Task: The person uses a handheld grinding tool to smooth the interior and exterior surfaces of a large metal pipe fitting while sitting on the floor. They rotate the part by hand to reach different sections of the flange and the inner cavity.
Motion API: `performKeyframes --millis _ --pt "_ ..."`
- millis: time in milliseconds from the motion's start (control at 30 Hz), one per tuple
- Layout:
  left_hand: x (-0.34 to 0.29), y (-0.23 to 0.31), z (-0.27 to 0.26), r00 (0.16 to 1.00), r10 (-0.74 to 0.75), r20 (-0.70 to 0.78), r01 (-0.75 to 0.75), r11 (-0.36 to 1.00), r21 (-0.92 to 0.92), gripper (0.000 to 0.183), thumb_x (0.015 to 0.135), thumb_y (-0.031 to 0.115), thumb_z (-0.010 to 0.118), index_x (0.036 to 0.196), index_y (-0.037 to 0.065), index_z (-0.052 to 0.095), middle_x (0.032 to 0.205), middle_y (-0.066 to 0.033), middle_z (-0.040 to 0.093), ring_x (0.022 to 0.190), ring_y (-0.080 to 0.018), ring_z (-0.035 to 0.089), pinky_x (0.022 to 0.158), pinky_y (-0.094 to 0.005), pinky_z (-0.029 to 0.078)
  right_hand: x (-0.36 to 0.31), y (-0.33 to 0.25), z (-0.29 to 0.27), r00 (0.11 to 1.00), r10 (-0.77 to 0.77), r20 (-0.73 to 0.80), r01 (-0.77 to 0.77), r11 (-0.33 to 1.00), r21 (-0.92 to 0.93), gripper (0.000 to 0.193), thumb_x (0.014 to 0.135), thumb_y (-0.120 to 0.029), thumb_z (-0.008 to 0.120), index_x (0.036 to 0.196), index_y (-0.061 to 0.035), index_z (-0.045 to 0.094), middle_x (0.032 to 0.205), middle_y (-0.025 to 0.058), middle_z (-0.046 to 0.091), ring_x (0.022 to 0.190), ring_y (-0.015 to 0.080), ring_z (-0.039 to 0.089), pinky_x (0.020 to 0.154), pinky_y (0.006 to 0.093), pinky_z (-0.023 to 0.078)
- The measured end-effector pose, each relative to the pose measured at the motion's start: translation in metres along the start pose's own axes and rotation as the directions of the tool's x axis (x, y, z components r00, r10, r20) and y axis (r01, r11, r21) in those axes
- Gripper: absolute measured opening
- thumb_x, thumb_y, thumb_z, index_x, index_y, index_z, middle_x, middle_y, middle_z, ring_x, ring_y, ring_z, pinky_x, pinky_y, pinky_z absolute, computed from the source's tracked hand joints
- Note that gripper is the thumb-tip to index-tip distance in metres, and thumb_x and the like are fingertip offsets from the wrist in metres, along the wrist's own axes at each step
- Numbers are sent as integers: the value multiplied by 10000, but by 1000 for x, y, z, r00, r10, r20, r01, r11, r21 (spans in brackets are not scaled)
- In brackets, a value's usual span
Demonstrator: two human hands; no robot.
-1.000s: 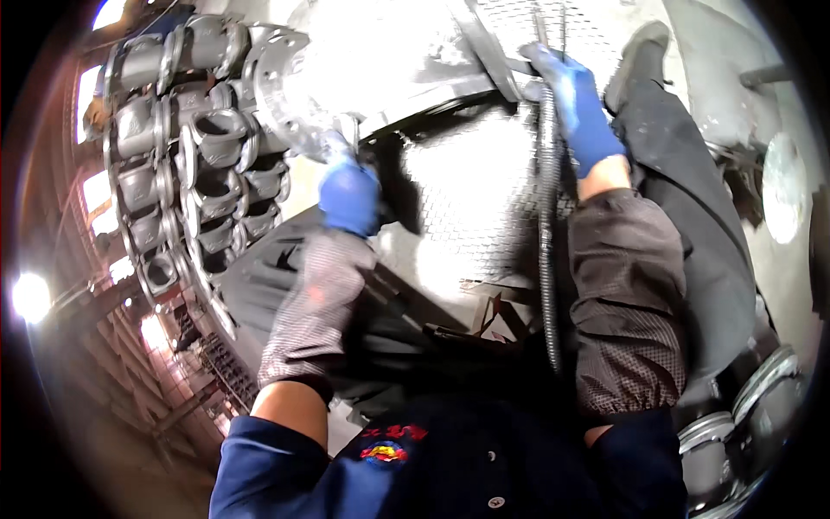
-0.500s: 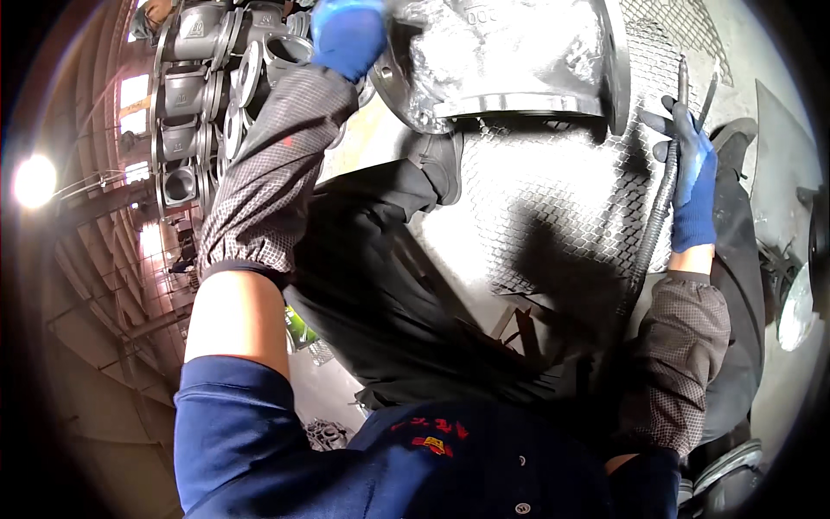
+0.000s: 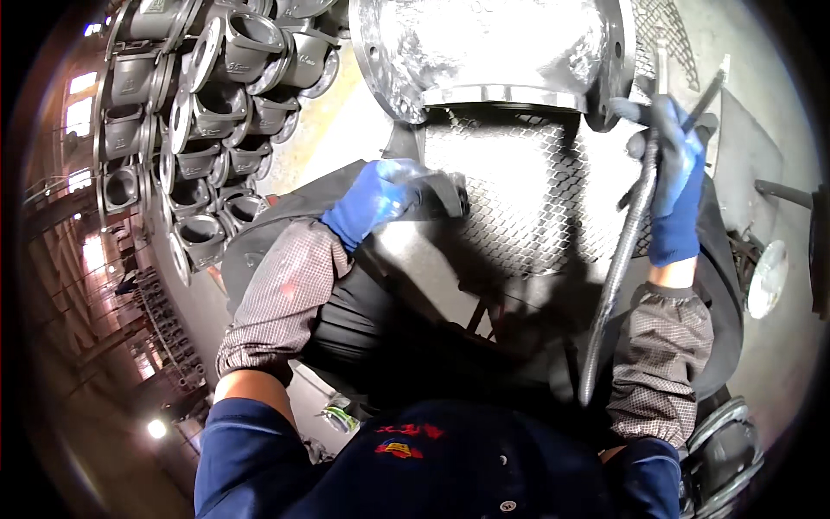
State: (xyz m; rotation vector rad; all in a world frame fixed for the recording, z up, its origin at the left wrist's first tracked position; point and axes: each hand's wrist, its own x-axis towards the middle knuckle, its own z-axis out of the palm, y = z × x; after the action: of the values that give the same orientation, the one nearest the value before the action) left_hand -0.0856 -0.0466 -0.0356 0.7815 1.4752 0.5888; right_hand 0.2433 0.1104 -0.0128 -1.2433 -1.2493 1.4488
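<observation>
A large silvery metal casting (image 3: 493, 52) with wide round flanges lies ahead of me at the top of the view. My left hand (image 3: 376, 201), in a blue glove with dark fingers, is over my lap, below the casting's left flange and apart from it. Its fingers are curled close together; dark shadow hides what they hold, if anything. Gloved in blue too, my right hand (image 3: 673, 164) is closed around the end of a ribbed flexible hose (image 3: 618, 281), beside the right flange. A thin dark rod (image 3: 711, 97) sticks up from the same hand.
Several rows of grey flanged castings (image 3: 203, 151) are stacked at the left. Metal mesh (image 3: 519, 186) lies beneath and in front of the large casting. At the right are a pale round disc (image 3: 768, 278) and, lower down, more flanged parts (image 3: 724, 454).
My left hand has come down from the upper left beside the large casting to above my lap. My right hand still holds the hose. The view has shifted, showing more stacked castings.
</observation>
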Motion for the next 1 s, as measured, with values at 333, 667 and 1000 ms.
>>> performKeyframes --millis 333,667,1000 --pt "-16 6 39 808 445 385 -184 813 -552 862 884 665 356 1291 -94 405 596 -50 537 374 -97 418 344 -191 353 -132 38 81 665 345 662 -686 633 359 450 964 -352 436 1079 60 575 905 109 644 552 54 510 463 152 386" --pt "-33 16 49 728 541 422 -50 655 -754 628 952 443 414 1296 -82 419 830 -113 621 800 -217 598 741 -331 489 -142 20 100 484 158 861 -842 352 409 460 984 -357 375 1136 58 502 846 158 654 631 209 653 503 215 484" --pt "10 -27 66 404 914 39 -738 351 -576 120 911 159 546 914 40 558 938 -91 539 997 -250 536 912 -417 439 -133 6 88 610 531 587 -632 774 -44 218 879 -195 641 874 22 658 684 77 651 542 89 582 504 200 449"
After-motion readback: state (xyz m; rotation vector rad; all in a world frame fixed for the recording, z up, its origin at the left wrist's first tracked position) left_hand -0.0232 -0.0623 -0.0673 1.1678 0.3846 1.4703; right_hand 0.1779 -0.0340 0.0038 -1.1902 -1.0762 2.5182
